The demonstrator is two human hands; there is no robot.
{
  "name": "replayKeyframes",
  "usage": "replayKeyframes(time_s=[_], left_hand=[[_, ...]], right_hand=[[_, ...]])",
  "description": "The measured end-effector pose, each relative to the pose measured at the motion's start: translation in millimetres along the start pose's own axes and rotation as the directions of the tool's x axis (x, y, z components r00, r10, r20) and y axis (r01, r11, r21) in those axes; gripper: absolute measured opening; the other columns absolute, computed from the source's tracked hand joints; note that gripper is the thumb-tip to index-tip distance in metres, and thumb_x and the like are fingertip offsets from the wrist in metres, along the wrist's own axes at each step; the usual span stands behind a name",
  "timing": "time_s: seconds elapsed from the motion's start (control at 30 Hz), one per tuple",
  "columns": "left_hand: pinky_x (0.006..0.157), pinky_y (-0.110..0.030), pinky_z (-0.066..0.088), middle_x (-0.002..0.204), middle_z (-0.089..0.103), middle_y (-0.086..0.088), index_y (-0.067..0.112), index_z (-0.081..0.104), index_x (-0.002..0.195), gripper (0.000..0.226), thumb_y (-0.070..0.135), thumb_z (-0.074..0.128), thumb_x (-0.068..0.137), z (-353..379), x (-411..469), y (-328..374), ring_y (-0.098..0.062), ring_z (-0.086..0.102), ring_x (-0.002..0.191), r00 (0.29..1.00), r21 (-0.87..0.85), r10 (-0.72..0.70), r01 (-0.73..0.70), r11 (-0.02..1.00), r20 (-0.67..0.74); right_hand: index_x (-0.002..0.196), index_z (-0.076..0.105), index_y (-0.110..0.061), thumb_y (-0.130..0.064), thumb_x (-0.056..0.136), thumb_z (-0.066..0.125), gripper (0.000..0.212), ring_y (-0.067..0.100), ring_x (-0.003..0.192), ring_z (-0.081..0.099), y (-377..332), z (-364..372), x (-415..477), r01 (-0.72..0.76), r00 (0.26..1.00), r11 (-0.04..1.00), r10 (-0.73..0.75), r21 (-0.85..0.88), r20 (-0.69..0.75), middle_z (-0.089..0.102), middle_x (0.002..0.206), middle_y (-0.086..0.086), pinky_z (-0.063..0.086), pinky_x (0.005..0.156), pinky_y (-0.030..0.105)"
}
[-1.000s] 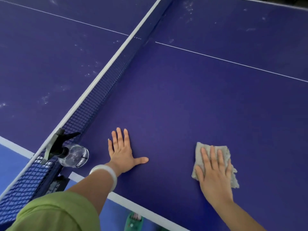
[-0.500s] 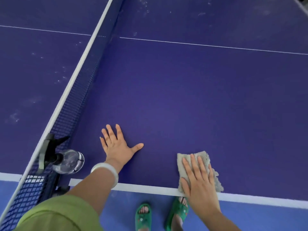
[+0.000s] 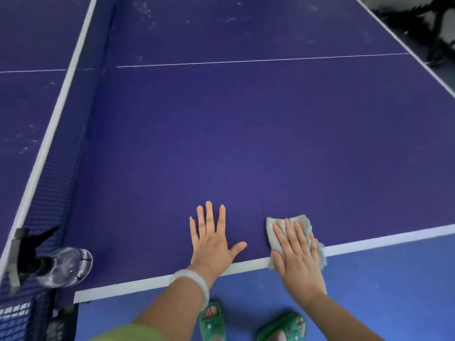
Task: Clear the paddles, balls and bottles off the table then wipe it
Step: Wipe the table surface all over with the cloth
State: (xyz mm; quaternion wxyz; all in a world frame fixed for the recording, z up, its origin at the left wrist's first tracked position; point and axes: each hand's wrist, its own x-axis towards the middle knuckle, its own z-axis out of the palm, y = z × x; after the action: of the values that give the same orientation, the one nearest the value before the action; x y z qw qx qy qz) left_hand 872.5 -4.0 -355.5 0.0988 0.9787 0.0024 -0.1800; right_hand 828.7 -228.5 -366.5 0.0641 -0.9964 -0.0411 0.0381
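1. Right hand: flat, fingers straight, pressing the grey cloth down. It curls round nothing.
2. Change over the last second: the cloth was pulled from further in on the bench back to the near edge. It now overlaps the white edge line, and one corner hangs just past it.
3. Left hand: open, palm flat on the bench, fingers spread, holding nothing and bracing. It now sits near the cloth and well apart from the net; a second ago it was close to the net post.
4. Read: one wipe stroke has just finished at the edge, so this is the wiping stage. No paddles or balls are in view.
5. Spray bottle: clear, on its side on the bench corner by the net post, untouched and in the same spot throughout. Probably the cleaner, but it has to come off eventually.
6. Remaining: pale smudges still show on the far strip and beyond the net. The near patch looks uniform, so I'd judge roughly a quarter wiped.
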Motion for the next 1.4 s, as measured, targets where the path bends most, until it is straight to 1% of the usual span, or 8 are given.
replayKeyframes(time_s=[0.2,0.5,0.7,0.8,0.87,1.0,1.13,1.4], left_hand=[[0.114,-0.051,-0.021,0.149,-0.044,-0.009,0.028,-0.038,0.14,0.1,0.083,0.021,0.082,0.1,2.6,3.4,-0.032,-0.041,0.137,0.999,0.015,-0.032,0.032,0.999,0.02],[0.121,-0.043,-0.011,0.161,-0.02,-0.007,0.02,-0.01,0.155,0.092,0.064,0.041,0.092,-6.4,25.9,115.2,-0.025,-0.022,0.147,0.979,-0.037,0.198,-0.2,0.979,-0.055],[0.114,-0.053,-0.018,0.156,-0.031,-0.013,0.025,-0.023,0.15,0.106,0.081,0.036,0.081,7.3,46.9,207.3,-0.038,-0.032,0.142,0.991,-0.017,0.119,-0.118,0.993,0.06],[0.113,-0.055,-0.017,0.154,-0.033,-0.017,0.022,-0.029,0.146,0.119,0.089,0.036,0.072,10.5,54.5,237.5,-0.042,-0.031,0.14,0.997,-0.027,0.016,-0.014,1.0,0.082],[0.116,-0.052,-0.012,0.157,-0.029,-0.016,0.02,-0.024,0.149,0.112,0.084,0.034,0.079,11.1,61.0,264.3,-0.038,-0.026,0.144,0.995,-0.016,0.084,-0.084,0.996,0.053],[0.12,-0.05,-0.007,0.159,-0.024,-0.014,0.018,-0.011,0.155,0.082,0.062,0.026,0.097,13.8,84.1,317.1,-0.033,-0.02,0.147,0.978,-0.03,0.209,-0.209,0.978,0.019],[0.113,-0.055,-0.018,0.148,-0.043,-0.015,0.02,-0.037,0.142,0.097,0.076,0.021,0.088,25.4,99.4,338.5,-0.039,-0.034,0.14,0.979,0.059,0.179,-0.185,0.981,0.093],[0.111,-0.056,-0.02,0.129,-0.061,-0.009,0.023,-0.048,0.132,0.103,0.085,0.013,0.079,26.6,104.7,341.5,-0.033,-0.052,0.124,0.974,0.104,0.133,-0.153,0.983,0.181]], right_hand=[[0.149,0.006,-0.032,-0.046,0.1,0.025,0.054,0.021,0.151,0.005,64.6,-11.5,13.7,-0.508,0.846,0.835,0.529,0.209,-0.057,0.013,0.163,0.001,0.006,0.121,0.052],[0.155,0.022,-0.023,-0.046,0.1,0.023,0.059,0.019,0.15,0.009,96.6,-19.3,-3.6,-0.104,0.994,0.99,0.105,0.091,-0.008,0.016,0.162,-0.003,0.007,0.119,0.044],[0.155,0.006,-0.027,-0.053,0.096,0.003,0.064,0.014,0.15,-0.008,197.8,-37.0,15.4,-0.365,0.929,0.926,0.369,0.092,-0.02,0.003,0.162,-0.007,-0.005,0.122,0.041],[0.155,0.004,-0.024,-0.046,0.102,0.02,0.06,0.017,0.15,-0.01,223.3,-41.2,28.9,-0.49,0.87,0.865,0.493,0.11,-0.005,0.0,0.164,-0.003,-0.004,0.122,0.044],[0.154,0.0,-0.025,-0.044,0.103,0.027,0.061,0.016,0.149,-0.015,220.0,-39.5,34.7,-0.543,0.834,0.824,0.552,0.159,-0.016,-0.004,0.163,-0.003,-0.007,0.122,0.044],[0.152,-0.009,-0.027,-0.053,0.099,0.007,0.061,0.015,0.148,-0.021,221.0,-34.7,33.2,-0.497,0.864,0.857,0.504,0.135,-0.022,-0.011,0.162,-0.006,-0.014,0.12,0.041],[0.154,0.0,-0.028,-0.053,0.098,0.007,0.062,0.016,0.15,-0.011,258.8,-36.1,29.7,-0.426,0.901,0.901,0.431,0.084,-0.056,0.001,0.163,-0.007,-0.006,0.121,0.042],[0.155,0.001,-0.014,-0.037,0.104,0.031,0.064,0.028,0.149,-0.018,295.3,-42.1,60.5,-0.737,0.584,0.548,0.811,0.396,-0.035,-0.009,0.163,0.007,0.002,0.123,0.041]])
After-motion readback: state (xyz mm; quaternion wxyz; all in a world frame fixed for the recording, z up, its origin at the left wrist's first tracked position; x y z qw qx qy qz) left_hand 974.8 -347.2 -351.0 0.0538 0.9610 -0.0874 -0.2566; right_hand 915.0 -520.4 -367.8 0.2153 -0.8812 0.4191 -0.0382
